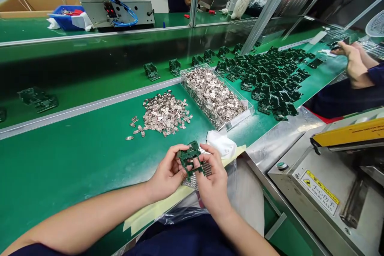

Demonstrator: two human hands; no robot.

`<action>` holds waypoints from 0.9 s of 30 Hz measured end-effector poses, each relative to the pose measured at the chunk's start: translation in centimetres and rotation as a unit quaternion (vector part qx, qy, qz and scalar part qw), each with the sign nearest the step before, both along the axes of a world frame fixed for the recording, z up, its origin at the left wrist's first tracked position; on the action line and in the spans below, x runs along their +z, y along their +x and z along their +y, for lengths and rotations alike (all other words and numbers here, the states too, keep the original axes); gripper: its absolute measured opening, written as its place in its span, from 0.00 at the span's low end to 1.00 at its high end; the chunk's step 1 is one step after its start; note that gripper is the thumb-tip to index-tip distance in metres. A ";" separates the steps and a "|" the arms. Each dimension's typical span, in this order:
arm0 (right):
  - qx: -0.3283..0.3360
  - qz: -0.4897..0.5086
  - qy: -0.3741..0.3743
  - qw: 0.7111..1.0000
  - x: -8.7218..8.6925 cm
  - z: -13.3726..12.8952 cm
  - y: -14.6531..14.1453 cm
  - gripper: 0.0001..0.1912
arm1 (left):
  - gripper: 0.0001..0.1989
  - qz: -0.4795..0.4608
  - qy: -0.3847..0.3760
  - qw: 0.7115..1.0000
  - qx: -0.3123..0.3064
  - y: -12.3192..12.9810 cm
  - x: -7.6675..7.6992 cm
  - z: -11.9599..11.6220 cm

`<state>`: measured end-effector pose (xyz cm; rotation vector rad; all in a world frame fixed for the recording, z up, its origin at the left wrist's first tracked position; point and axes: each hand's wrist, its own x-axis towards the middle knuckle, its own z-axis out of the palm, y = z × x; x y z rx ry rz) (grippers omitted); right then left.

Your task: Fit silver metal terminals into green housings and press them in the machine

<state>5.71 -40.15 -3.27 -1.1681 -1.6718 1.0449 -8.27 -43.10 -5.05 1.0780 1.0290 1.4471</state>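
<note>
Between my two hands I hold a dark green plastic frame (191, 154) with open cut-outs, above the table's near edge. My left hand (169, 174) grips its left side, thumb underneath. On the right side, my right hand (212, 172) closes its thumb and fingers round the frame. Under the hands lies a metal mesh-like sheet (192, 183), partly covered by them. Ahead of my hands is a loose pile of small silvery metal pieces (165, 113). A clear plastic box (224, 125) full of like pieces stands to its right.
Many similar green frames (270, 80) are heaped at the right, with several more along the belt (120, 72). A white cloth (221, 144) lies near my right hand. A machine with a warning label (320, 192) stands at right. A co-worker's hands (354, 60) are beyond it.
</note>
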 end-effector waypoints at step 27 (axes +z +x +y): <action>-0.017 0.173 -0.172 0.970 0.0 -0.3 -0.9 0.09 | 0.13 0.076 -0.046 0.994 0.062 0.4 0.2 -0.9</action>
